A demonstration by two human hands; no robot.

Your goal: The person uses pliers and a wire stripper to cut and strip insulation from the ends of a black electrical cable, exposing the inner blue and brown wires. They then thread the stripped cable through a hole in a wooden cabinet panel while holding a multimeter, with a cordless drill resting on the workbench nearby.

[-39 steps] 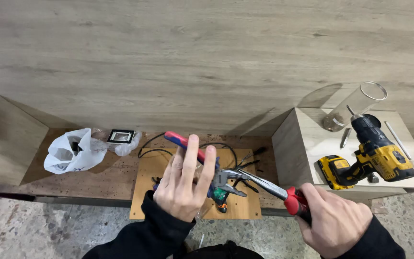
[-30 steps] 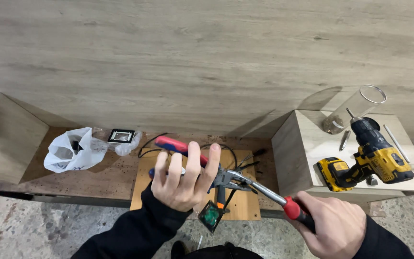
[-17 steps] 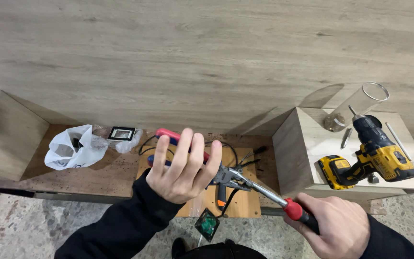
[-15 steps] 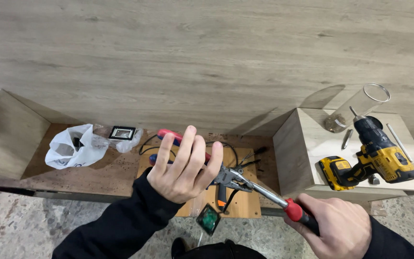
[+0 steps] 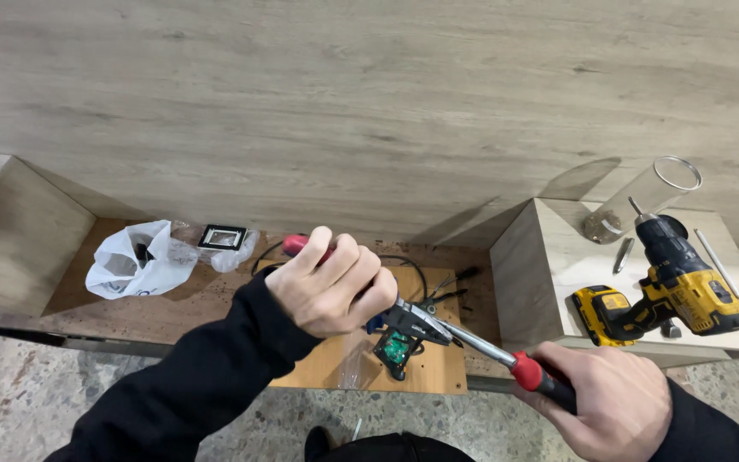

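My left hand (image 5: 328, 287) is closed around the red and blue handles of a pair of pliers (image 5: 301, 244). The plier jaws (image 5: 418, 323) clamp something small just above a green circuit board (image 5: 395, 351) that hangs beneath them. My right hand (image 5: 611, 402) grips the red and black handle of a screwdriver (image 5: 530, 376). Its metal shaft (image 5: 472, 340) runs up and left to the plier jaws. Black wires (image 5: 438, 287) trail behind the jaws.
A yellow and black cordless drill (image 5: 665, 287) lies on a pale wooden box (image 5: 549, 257) at right, beside a clear glass tube (image 5: 643, 198) and loose bits. A white plastic bag (image 5: 134, 261) and a small square frame (image 5: 221, 237) lie in the recess at left.
My left hand's spread fingers have curled shut around the plier handles. The screwdriver in my right hand stays against the jaws.
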